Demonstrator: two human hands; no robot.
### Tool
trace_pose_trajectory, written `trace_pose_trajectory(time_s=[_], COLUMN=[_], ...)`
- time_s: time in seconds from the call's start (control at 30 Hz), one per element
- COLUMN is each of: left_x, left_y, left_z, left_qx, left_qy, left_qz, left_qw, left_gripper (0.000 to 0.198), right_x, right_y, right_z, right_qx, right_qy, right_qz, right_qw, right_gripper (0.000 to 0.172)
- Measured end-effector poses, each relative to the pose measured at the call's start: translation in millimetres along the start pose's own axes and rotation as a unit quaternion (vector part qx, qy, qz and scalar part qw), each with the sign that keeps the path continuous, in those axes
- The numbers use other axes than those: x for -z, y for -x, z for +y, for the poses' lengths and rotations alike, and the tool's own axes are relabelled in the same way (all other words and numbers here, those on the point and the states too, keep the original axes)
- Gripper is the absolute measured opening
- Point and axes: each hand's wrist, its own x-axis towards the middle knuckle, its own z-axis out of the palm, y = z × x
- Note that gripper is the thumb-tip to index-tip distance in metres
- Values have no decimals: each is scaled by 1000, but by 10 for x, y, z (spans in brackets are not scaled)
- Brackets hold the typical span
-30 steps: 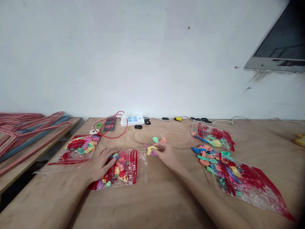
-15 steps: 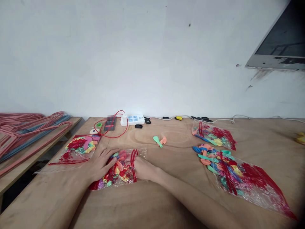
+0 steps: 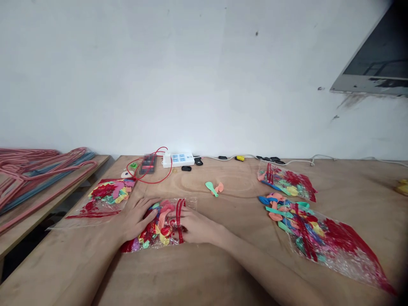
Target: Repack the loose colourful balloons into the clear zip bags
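A clear and red plastic bag of colourful balloons [image 3: 161, 229] lies flat on the table in front of me. My left hand [image 3: 138, 219] rests on its left end, fingers stretched out and thumb across the plastic. At the bag's right-hand mouth is my right hand [image 3: 202, 227], its fingers curled and partly inside behind the red stripes. What those fingertips hold, if anything, is hidden. Beyond the bag, a green balloon [image 3: 211, 188] and an orange balloon [image 3: 219, 187] lie loose on the wood.
Another balloon bag [image 3: 108, 197] lies at left. On the right are a small bag [image 3: 288, 180] and a larger one [image 3: 334, 238], balloons spilling from its mouth. A power strip [image 3: 178, 159] with a red cable stands by the wall. Pink hangers [image 3: 41, 170] cover the left-hand table.
My right hand has drawn back a little to the right out of the bag, so more of its back shows. My left hand stays in place on the bag.
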Motion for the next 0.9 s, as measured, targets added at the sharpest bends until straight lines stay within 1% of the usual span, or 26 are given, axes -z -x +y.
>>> trace_pose_trajectory(time_s=[0.07, 0.17, 0.27, 0.33, 0.37, 0.43, 0.5, 0.57, 0.6, 0.63, 0.67, 0.73, 0.77, 0.83, 0.9], left_x=[-27, -59, -74, -73, -71, -70, -74, -78, -78, -73, -66, -42, -28, -5, 4], left_y=[2, 2, 2, 3, 4, 6, 7, 7, 6, 5, 3, -2, -5, -8, -8], left_z=[-30, -65, -85, -90, -92, -99, -110, -121, -123, -121, -115, -92, -77, -48, -31], left_qx=[-2, 0, 0, 0, 0, -4, -5, -3, -2, -2, -4, -9, -11, -12, -8], left_qy=[4, 6, 8, 9, 10, 13, 15, 17, 18, 18, 18, 13, 10, 4, -1], left_qz=[-4, -5, -7, -9, -8, -8, -10, -12, -14, -16, -17, -16, -15, -10, -6], left_qw=[1000, 1000, 1000, 1000, 1000, 1000, 1000, 1000, 1000, 1000, 1000, 1000, 1000, 1000, 1000], left_gripper=[44, 44, 44, 45, 45, 45, 45, 45, 45, 45, 46, 46, 46, 45, 45], right_x=[123, 269, 392, 472, 509, 567, 602, 621, 631, 642, 657, 701, 728, 784, 829], right_y=[175, 430, 690, 860, 937, 1062, 1133, 1151, 1145, 1137, 1130, 1137, 1156, 1224, 1308], right_z=[-10, 88, 353, 568, 665, 808, 874, 888, 890, 898, 914, 978, 1024, 1127, 1223], right_qx=[-30, -92, -158, -215, -244, -290, -311, -310, -308, -310, -316, -337, -349, -370, -384], right_qy=[-21, -19, 55, 141, 178, 225, 233, 198, 156, 101, 42, -55, -83, -105, -121], right_qz=[17, 82, 171, 219, 228, 222, 210, 222, 250, 291, 333, 408, 435, 471, 510], right_qw=[999, 992, 971, 941, 926, 903, 897, 903, 905, 900, 887, 847, 826, 794, 760], right_gripper=[23, 26, 30, 31, 31, 29, 24, 22, 21, 21, 22, 31, 37, 44, 47])
